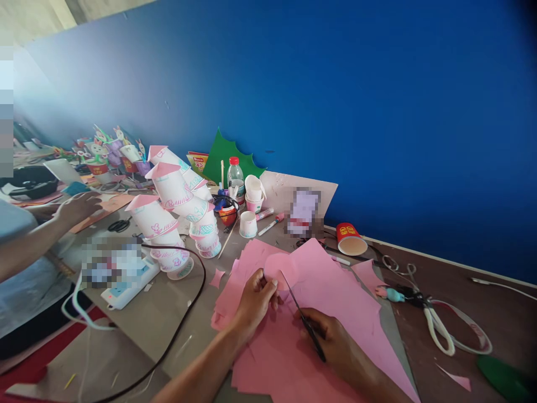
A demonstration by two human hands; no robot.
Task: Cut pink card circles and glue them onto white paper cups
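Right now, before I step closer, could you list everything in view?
Paper sheets: several, pink, lower centre
Round paper piece: one, pink, over the sheets
Scissors: one pair, dark, at the round piece
Stacked cups: many, white with pink and green drawings, left
Lone cup: one, white, behind the sheets
Tipped cup: one, red, right
Bottle: one, clear, red cap, back
Scalloped sheet: one, green, back
Markers: at least two, pink and white, centre
Power strip: one, white, left
Wall: one, blue, background
Far-left clutter: uncountable, mixed colours
Co-worker's hand: one clear, far left
Left hand: one, bare, holding the round piece
Right hand: one, bare, holding the scissors
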